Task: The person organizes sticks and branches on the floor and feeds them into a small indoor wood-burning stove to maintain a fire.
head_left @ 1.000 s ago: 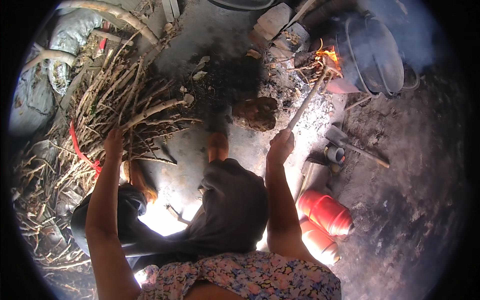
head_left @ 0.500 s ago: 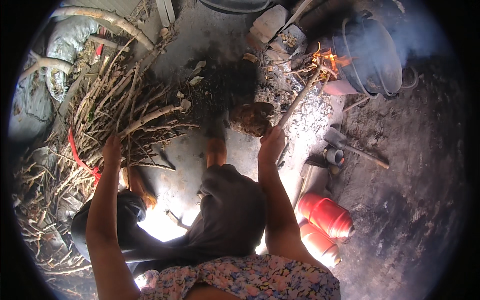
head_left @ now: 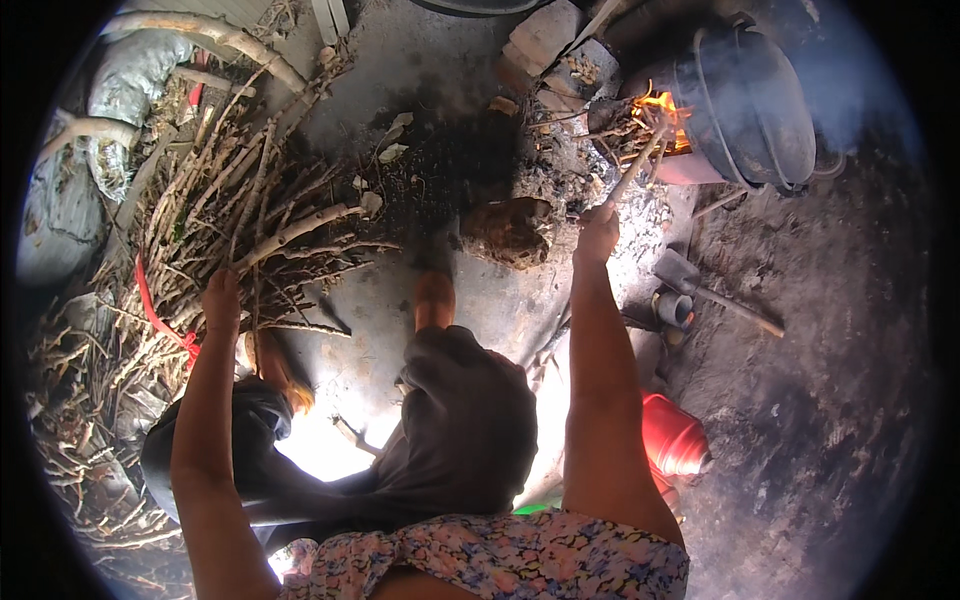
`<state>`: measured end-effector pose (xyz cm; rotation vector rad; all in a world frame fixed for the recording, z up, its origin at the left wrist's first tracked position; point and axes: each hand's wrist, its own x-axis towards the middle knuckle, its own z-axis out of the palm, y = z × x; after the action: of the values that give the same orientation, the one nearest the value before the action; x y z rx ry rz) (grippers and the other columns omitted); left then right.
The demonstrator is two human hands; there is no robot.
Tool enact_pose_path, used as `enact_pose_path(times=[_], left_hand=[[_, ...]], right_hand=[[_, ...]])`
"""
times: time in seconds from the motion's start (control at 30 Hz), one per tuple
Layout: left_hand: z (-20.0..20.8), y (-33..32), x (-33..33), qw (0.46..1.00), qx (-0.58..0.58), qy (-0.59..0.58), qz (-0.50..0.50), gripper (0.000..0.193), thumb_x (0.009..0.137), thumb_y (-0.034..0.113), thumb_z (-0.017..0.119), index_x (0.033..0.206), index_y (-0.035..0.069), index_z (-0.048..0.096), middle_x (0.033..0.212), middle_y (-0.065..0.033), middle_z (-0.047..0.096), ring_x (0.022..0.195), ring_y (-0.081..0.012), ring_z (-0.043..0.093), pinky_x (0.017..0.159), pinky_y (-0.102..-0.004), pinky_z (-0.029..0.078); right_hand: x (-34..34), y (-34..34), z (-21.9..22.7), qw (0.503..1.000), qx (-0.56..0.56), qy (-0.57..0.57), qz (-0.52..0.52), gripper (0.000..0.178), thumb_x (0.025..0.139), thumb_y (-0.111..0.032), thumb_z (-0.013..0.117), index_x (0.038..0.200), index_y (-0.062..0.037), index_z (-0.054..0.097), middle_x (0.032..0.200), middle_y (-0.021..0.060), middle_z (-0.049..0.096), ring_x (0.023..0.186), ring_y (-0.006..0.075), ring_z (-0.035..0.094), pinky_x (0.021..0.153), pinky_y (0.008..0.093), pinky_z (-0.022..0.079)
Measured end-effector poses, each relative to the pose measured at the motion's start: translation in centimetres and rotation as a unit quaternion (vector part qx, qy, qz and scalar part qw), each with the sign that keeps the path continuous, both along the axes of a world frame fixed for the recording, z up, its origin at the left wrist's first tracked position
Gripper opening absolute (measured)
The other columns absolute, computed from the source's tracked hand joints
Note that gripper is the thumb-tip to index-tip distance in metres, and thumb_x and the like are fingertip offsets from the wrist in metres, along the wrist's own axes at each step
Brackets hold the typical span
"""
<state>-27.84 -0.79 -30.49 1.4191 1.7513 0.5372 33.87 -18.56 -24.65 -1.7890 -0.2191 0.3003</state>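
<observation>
My right hand is closed round the near end of a stick. The stick's far end lies in the flames beside a dark, soot-covered pot with metal handles. On the left, my left hand is closed on a thin stick at the near edge of a heap of firewood. A thicker branch lies across that heap, close to my left hand. Between my hands, a brown chunk of wood rests on the ground.
Ash and bricks border the fire. To the right lie a small shovel-like tool, a grey cup and a red flask-shaped container. A red strap and a silvery sack are by the firewood. Smoke drifts at upper right.
My right hand has moved forward and right, pushing its stick farther into the fire. My right forearm now covers part of the red containers. My left hand has barely moved.
</observation>
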Motion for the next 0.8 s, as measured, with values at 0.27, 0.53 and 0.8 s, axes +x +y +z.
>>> enact_pose_path(times=[0.27,0.53,0.8], left_hand=[[3.2,-0.2,2.2,0.995,0.022,0.095,-0.009,0.025,0.092,0.023,0.052,0.1,0.001,0.061,0.076,-0.0088,0.062,0.068,-0.0165,0.057,0.063,-0.0318,0.045],[2.9,0.9,-0.4,0.961,0.152,0.202,-0.115,0.021,0.09,0.014,0.052,0.105,0.002,0.06,0.091,-0.0152,0.064,0.084,-0.0285,0.062,0.076,-0.0343,0.048],[11.5,3.0,4.6,0.968,0.064,0.103,-0.219,0.03,0.088,0.0,0.051,0.118,0.002,0.055,0.112,-0.0146,0.06,0.108,-0.0236,0.056,0.094,-0.032,0.042]], right_hand=[[4.9,2.7,-0.5,0.987,-0.099,0.129,-0.012,0.046,0.097,-0.046,0.043,0.092,-0.0026,0.055,0.073,0.0056,0.055,0.058,0.0136,0.048,0.051,0.0284,0.042],[0.3,0.6,-1.0,0.898,-0.201,-0.391,0.031,0.031,0.093,-0.022,0.054,0.111,0.0032,0.056,0.11,0.0174,0.055,0.088,0.0278,0.058,0.074,0.0381,0.049],[-0.9,10.4,2.6,0.83,-0.25,-0.253,0.429,0.026,0.088,-0.018,0.058,0.105,0.0015,0.06,0.1,0.0193,0.064,0.091,0.0335,0.062,0.08,0.0394,0.049]])
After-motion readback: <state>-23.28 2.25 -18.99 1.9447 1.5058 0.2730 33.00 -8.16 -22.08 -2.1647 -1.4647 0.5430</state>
